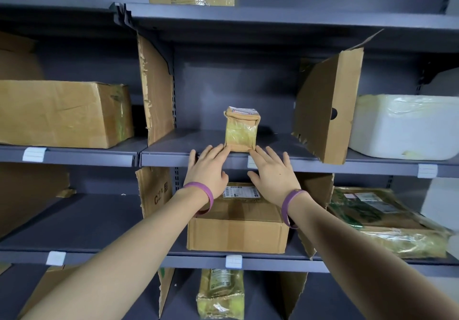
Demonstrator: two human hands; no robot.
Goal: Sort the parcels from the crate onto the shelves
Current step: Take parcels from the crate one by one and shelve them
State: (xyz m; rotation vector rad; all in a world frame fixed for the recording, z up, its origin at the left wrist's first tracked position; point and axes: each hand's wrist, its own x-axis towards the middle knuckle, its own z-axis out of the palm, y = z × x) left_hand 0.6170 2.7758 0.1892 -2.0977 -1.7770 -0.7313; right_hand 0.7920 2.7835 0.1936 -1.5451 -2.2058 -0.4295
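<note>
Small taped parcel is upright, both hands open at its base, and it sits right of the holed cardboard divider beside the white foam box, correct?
No. Head view: the small taped parcel stands upright, left hand and right hand open at its base, but left of the holed cardboard divider; the white foam box is on its far side.

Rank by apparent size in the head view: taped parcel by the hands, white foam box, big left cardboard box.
Largest: left cardboard box and white foam box, which look alike, both cropped by the frame.
Smallest: taped parcel.
</note>
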